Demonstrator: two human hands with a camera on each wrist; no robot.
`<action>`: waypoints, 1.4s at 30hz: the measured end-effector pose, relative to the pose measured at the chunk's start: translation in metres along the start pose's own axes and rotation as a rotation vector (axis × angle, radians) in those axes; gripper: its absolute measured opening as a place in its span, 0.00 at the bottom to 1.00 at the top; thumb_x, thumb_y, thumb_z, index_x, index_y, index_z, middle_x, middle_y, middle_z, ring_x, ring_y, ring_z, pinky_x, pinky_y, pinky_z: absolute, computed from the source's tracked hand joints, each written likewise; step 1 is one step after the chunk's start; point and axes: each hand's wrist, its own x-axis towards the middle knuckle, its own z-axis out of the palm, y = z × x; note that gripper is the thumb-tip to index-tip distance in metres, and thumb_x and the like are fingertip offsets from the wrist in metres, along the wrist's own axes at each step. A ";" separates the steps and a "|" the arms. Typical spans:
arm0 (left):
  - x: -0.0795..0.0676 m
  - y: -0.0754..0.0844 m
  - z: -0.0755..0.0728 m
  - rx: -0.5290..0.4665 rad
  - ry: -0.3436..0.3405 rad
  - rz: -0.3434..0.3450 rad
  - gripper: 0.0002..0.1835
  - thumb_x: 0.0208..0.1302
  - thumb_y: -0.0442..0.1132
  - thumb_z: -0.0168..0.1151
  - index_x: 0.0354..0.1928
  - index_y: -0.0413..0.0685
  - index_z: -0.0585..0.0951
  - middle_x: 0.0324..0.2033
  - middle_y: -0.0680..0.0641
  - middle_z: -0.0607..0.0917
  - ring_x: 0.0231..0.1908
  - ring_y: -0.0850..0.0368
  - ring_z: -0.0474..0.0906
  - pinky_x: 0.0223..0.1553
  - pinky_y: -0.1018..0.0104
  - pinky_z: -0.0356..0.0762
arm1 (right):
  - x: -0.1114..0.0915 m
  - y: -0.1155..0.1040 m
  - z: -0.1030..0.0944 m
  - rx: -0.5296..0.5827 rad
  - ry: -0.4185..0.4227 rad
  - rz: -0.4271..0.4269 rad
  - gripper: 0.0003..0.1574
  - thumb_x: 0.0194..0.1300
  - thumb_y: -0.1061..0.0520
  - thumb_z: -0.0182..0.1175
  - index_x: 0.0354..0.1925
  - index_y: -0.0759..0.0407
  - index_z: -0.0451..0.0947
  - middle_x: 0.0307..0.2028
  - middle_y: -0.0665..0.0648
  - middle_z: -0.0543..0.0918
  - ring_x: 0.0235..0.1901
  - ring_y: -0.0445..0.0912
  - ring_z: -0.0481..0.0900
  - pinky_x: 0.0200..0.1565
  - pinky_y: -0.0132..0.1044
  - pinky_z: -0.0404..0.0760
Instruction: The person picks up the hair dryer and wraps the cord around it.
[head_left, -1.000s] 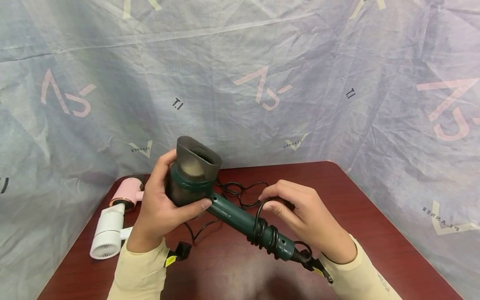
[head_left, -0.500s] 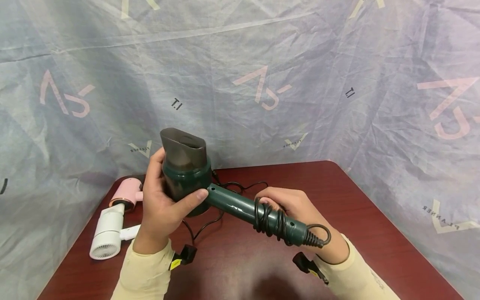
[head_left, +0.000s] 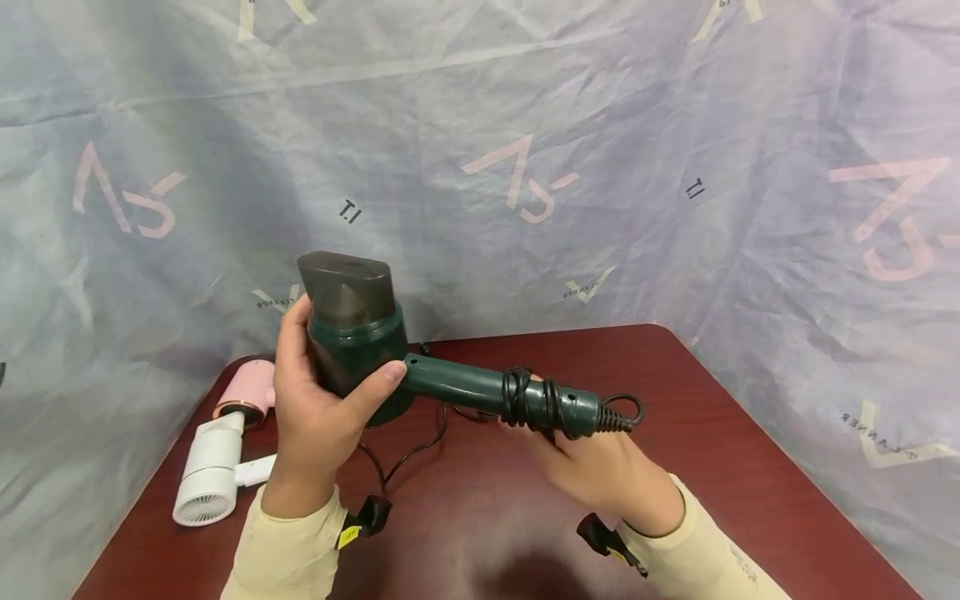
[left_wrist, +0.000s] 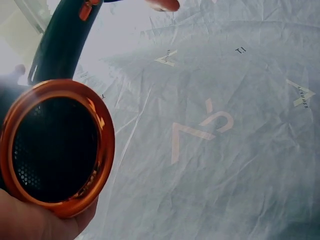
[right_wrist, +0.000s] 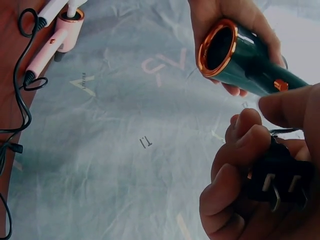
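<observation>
In the head view my left hand [head_left: 311, 425] grips the barrel of a dark green hair dryer [head_left: 457, 381], its thumb near the handle joint. A smoky nozzle [head_left: 348, 292] points upward. Black cord [head_left: 517, 400] is wound in several loops around the lower handle, which lies nearly level. Behind and below that handle is my right hand [head_left: 611, 475], partly covered by it. The right wrist view shows the right fingers curled around a black two-pronged plug [right_wrist: 277, 177]. The copper-rimmed air inlet [left_wrist: 57, 150] faces the left wrist camera.
A pink hair dryer [head_left: 249, 387] and a white hair dryer [head_left: 210, 471] lie at the left of the dark red table [head_left: 720, 433]. Loose black cords [head_left: 420, 450] trail behind the held dryer. A grey printed sheet [head_left: 450, 200] hangs around the back and sides.
The green hair dryer has shifted left and its handle has swung up toward level. My right hand has passed from above the handle to behind and beneath it, carrying the cord's end around.
</observation>
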 end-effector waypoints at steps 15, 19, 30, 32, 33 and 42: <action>0.002 0.006 0.009 0.090 0.139 0.010 0.42 0.49 0.22 0.72 0.70 0.35 0.69 0.56 0.39 0.80 0.52 0.48 0.79 0.54 0.64 0.78 | -0.001 -0.009 -0.003 -0.197 -0.185 0.072 0.17 0.65 0.51 0.67 0.51 0.46 0.75 0.24 0.38 0.65 0.24 0.33 0.64 0.30 0.28 0.69; 0.003 0.005 0.009 0.123 0.148 0.017 0.43 0.48 0.21 0.73 0.70 0.36 0.69 0.56 0.40 0.80 0.52 0.48 0.78 0.55 0.64 0.78 | -0.002 -0.016 -0.006 -0.223 -0.160 0.052 0.19 0.67 0.51 0.66 0.54 0.48 0.77 0.25 0.38 0.69 0.24 0.32 0.65 0.30 0.28 0.70; 0.000 0.008 0.009 0.346 0.062 0.032 0.46 0.45 0.25 0.78 0.70 0.33 0.69 0.55 0.40 0.81 0.53 0.53 0.78 0.58 0.65 0.75 | -0.001 -0.014 -0.009 -0.128 0.054 -0.013 0.15 0.65 0.58 0.67 0.51 0.52 0.83 0.38 0.41 0.85 0.26 0.31 0.73 0.31 0.23 0.76; 0.000 0.009 0.010 0.372 0.037 0.036 0.46 0.44 0.25 0.79 0.69 0.33 0.69 0.53 0.39 0.82 0.53 0.55 0.79 0.58 0.66 0.76 | 0.000 -0.014 -0.010 -0.084 0.079 -0.009 0.16 0.64 0.59 0.68 0.51 0.52 0.81 0.32 0.40 0.82 0.24 0.31 0.71 0.29 0.20 0.73; 0.000 0.009 0.010 0.370 0.021 0.041 0.47 0.44 0.25 0.79 0.69 0.32 0.69 0.53 0.38 0.82 0.53 0.55 0.79 0.58 0.66 0.76 | 0.000 -0.014 -0.010 -0.068 0.094 -0.006 0.17 0.63 0.59 0.69 0.51 0.52 0.80 0.30 0.40 0.79 0.23 0.31 0.71 0.28 0.19 0.72; -0.002 -0.001 0.003 0.373 -0.111 0.105 0.48 0.39 0.29 0.82 0.68 0.35 0.71 0.50 0.40 0.85 0.49 0.56 0.81 0.56 0.68 0.77 | 0.002 -0.007 -0.012 0.064 0.212 0.040 0.37 0.53 0.58 0.80 0.55 0.62 0.71 0.25 0.38 0.77 0.22 0.31 0.71 0.24 0.22 0.72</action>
